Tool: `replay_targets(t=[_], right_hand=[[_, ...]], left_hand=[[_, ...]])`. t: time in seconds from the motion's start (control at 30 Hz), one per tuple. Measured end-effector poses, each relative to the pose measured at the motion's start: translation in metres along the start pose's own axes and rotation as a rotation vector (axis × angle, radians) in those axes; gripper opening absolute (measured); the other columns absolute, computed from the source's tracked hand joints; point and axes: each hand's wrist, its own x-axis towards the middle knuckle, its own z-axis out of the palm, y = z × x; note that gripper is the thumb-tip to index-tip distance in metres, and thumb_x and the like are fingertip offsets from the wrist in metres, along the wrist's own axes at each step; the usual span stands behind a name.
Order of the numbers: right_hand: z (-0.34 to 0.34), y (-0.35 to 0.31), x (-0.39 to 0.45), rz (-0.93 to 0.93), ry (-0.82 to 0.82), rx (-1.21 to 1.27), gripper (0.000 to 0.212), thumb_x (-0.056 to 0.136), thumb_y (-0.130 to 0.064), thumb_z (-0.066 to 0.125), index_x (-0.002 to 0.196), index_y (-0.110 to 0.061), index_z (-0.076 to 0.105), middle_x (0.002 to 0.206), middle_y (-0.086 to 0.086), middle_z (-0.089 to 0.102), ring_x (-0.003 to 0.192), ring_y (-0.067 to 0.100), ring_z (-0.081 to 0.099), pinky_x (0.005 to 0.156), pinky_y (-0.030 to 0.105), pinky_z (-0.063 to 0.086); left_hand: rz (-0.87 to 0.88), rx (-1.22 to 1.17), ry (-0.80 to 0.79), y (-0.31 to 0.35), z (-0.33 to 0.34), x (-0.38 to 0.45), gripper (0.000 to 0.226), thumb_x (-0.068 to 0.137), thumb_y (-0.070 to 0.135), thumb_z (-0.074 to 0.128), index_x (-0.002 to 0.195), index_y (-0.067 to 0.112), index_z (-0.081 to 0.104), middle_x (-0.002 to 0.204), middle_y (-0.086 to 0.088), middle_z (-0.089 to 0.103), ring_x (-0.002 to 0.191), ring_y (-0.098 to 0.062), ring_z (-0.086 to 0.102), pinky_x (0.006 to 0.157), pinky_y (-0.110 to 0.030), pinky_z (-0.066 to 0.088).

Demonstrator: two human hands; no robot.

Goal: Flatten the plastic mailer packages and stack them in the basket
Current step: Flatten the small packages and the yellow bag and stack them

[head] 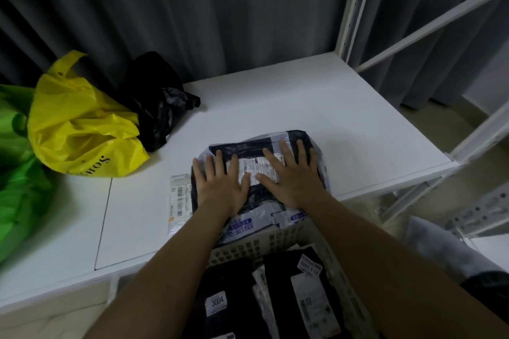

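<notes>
A black and grey plastic mailer (259, 143) with a white shipping label lies on the white table (316, 107) near its front edge. My left hand (220, 184) and my right hand (292, 176) rest flat on top of it, palms down and fingers spread, side by side. A beige perforated basket (272, 242) sits below the table edge in front of me, holding several dark mailers (283, 292) with white labels. The mailer's near end overhangs the basket rim.
A white labelled mailer (179, 203) lies flat just left of my left hand. A yellow plastic bag (82, 129), a green bag (16, 173) and a black bag (157, 102) sit at the table's left. A white shelf frame (355, 8) rises at the right.
</notes>
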Motion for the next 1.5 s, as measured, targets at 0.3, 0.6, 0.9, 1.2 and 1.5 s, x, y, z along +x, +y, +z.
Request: replay_targets(t=[0.3,0.6,0.9,1.2,1.5], right_hand=[[0.004,0.001,-0.008,0.002,0.04,-0.002,0.075,0.088,-0.076,0.015,0.151,-0.042,-0.005,0.161,-0.001,-0.014,0.145,0.032,-0.02,0.115,0.054,-0.015],[0.009,0.003,-0.002,0.057,0.122,-0.088,0.071,0.09,-0.073,0.015,0.152,-0.042,-0.001,0.16,0.003,-0.017,0.143,0.039,-0.021,0.11,0.059,-0.019],[-0.018,0.003,0.005,0.054,-0.153,-0.102,0.073,0.089,-0.076,0.018,0.15,-0.045,-0.006,0.16,0.002,-0.02,0.143,0.04,-0.02,0.112,0.062,-0.012],[0.006,0.002,-0.037,-0.066,0.007,-0.149,0.075,0.079,-0.076,-0.005,0.148,-0.048,-0.01,0.16,-0.003,-0.016,0.145,0.04,-0.014,0.113,0.063,-0.01],[0.006,0.004,-0.035,-0.057,0.017,-0.163,0.069,0.086,-0.075,0.003,0.149,-0.048,-0.006,0.161,-0.003,-0.013,0.146,0.039,-0.012,0.113,0.061,-0.01]], left_hand=[[0.097,-0.147,-0.055,0.001,0.011,0.008,0.062,0.094,0.063,0.007,0.148,0.043,-0.016,0.156,0.004,-0.027,0.142,-0.032,-0.028,0.111,-0.064,-0.009],[0.088,-0.138,-0.161,0.002,0.0,0.01,0.063,0.093,0.067,0.008,0.149,0.044,-0.01,0.159,0.001,-0.019,0.144,-0.034,-0.022,0.111,-0.064,-0.01],[0.089,-0.237,-0.161,0.005,0.011,-0.029,0.061,0.093,0.067,0.013,0.147,0.05,-0.011,0.157,0.005,-0.027,0.14,-0.028,-0.032,0.11,-0.06,-0.018],[0.108,-0.341,-0.063,0.004,0.011,-0.031,0.05,0.102,0.044,0.014,0.15,0.045,0.002,0.16,0.003,-0.014,0.145,-0.024,-0.023,0.113,-0.054,-0.019],[-0.566,-0.563,0.175,-0.052,-0.005,-0.045,0.051,0.096,0.03,0.047,0.14,0.008,0.035,0.144,-0.023,0.032,0.13,-0.042,0.031,0.103,-0.049,0.031]])
